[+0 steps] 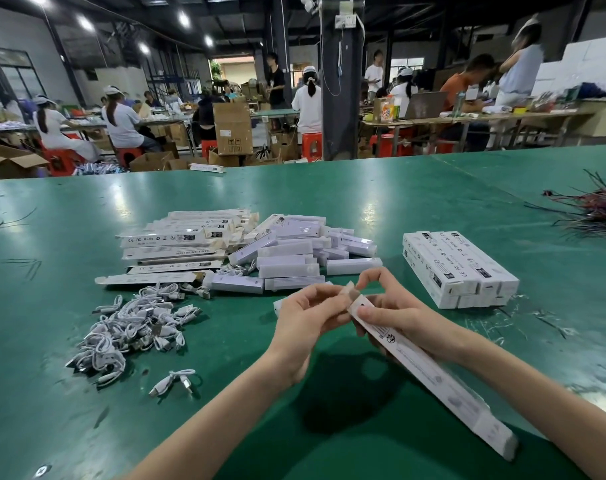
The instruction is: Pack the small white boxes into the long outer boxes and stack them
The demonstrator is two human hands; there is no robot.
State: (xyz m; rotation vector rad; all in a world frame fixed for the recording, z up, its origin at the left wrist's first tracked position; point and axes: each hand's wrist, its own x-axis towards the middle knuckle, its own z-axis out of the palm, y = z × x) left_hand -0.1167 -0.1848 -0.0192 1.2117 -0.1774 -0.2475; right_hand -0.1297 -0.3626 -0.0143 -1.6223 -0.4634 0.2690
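My right hand is gripping the long outer box, its length running back toward me, my left hand is pinching its far-end flap, and the stack is sitting beyond my right hand

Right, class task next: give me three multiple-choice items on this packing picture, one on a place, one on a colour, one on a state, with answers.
1. The stack of boxes lies:
A) to the right of the right hand
B) in a carton
C) on a stool

2. The table is:
A) white
B) green
C) brown

3. The right hand:
A) lies flat
B) points upward
C) grips the long box

Answers: 1 A, the stack sits on the table off to that hand's right. 2 B, the top is green all over. 3 C, its fingers curl round the box.
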